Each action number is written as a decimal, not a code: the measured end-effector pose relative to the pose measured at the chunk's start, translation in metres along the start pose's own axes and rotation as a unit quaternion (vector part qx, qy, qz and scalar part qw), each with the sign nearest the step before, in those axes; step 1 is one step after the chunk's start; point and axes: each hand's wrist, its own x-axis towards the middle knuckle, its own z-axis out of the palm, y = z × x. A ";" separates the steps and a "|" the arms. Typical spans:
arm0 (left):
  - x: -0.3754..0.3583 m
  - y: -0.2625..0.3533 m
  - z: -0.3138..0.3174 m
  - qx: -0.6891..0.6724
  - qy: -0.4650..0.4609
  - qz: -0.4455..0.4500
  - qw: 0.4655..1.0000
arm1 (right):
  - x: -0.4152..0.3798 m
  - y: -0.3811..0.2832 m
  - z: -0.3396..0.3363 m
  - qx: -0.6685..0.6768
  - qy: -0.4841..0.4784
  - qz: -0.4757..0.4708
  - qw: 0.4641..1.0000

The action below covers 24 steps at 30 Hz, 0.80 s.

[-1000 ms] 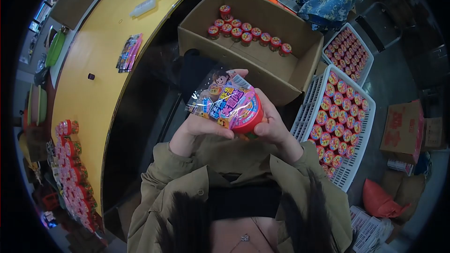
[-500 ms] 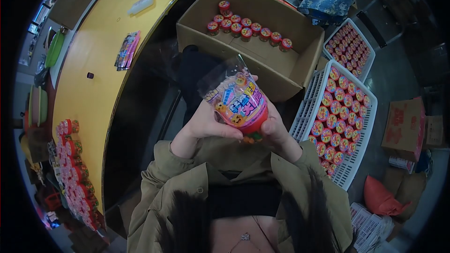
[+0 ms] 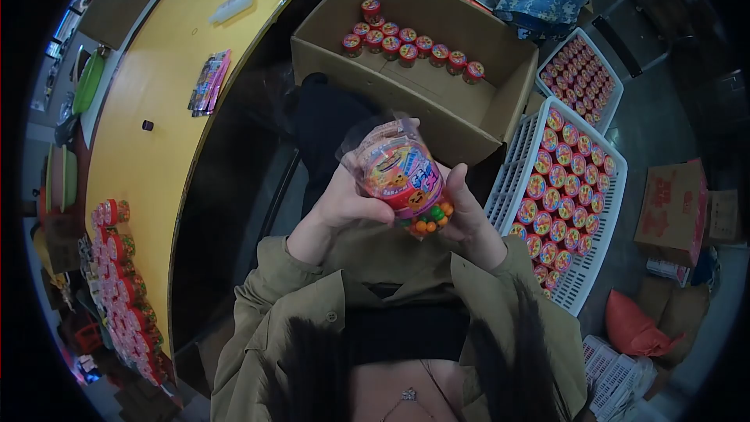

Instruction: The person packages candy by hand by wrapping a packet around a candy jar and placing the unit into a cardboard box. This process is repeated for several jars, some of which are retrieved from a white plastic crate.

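A candy jar [image 3: 410, 187] inside a clear printed wrapper is held in front of my chest. Orange and green candies show at its lower end, and the wrapper's loose clear part stands up at the upper left. My left hand [image 3: 348, 199] is wrapped round the jar's left side, thumb across the front. My right hand [image 3: 469, 215] lies against the jar's right side, its thumb raised and spread from the jar; its other fingers are partly hidden behind it.
Beyond my hands, a cardboard box [image 3: 437, 121] holds several red-lidded jars. White crates [image 3: 582, 266] of jars stand at the right. The yellow table [image 3: 148, 164] at the left bears flat wrappers [image 3: 209, 84], a small dark cap [image 3: 148, 125] and wrapped jars [image 3: 129, 289].
The jar has turned and tilted, so more of its orange and green candies show. My right thumb has lifted off the jar. The view has shifted slightly.
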 end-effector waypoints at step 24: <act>0.012 -0.051 -0.004 0.621 0.020 0.228 0.750 | -0.040 -0.008 0.004 -0.053 0.236 -0.079 0.967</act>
